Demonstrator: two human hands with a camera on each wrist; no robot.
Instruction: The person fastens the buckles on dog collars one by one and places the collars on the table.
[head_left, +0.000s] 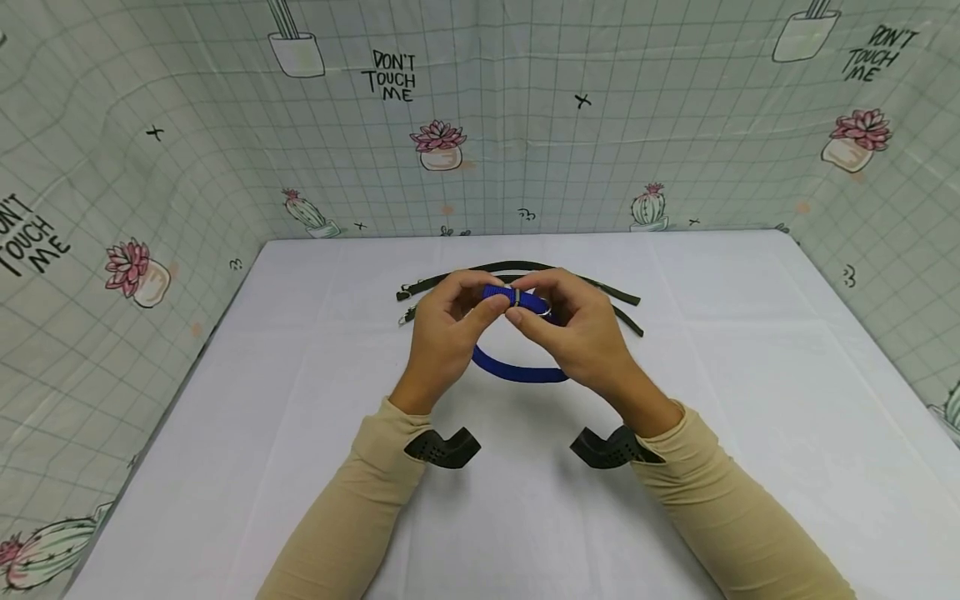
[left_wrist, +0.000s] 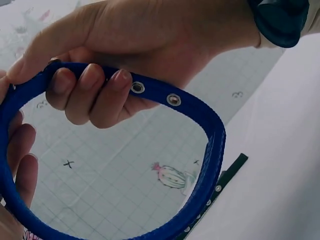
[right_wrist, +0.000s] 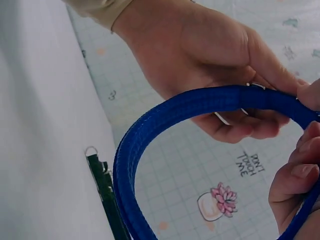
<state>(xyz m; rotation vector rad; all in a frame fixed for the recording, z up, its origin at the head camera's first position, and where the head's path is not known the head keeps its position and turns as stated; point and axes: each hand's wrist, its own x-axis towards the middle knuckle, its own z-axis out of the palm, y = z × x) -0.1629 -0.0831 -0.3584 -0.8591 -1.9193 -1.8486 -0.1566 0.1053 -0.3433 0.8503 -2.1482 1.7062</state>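
A blue collar (head_left: 519, 372) is bent into a closed loop and held up over the table. My left hand (head_left: 447, 325) pinches it between thumb and fingers on one side of the buckle (head_left: 517, 297). On the other side, close to a metal ring (head_left: 546, 313), my right hand (head_left: 588, 333) grips the band, and the thumbs nearly meet. In the left wrist view, curled fingers (left_wrist: 90, 97) wrap the band beside two metal eyelets (left_wrist: 174, 100). The right wrist view shows the doubled, stitched part of the collar (right_wrist: 195, 102) running behind the right hand's buckle end.
Two dark green collars (head_left: 628, 295) lie stretched out side by side on the white table (head_left: 300, 375), beyond my hands. They have metal rings and eyelets. A patterned cloth (head_left: 525, 150) hangs behind the table and along both sides. Each wrist wears a black mount (head_left: 446, 450).
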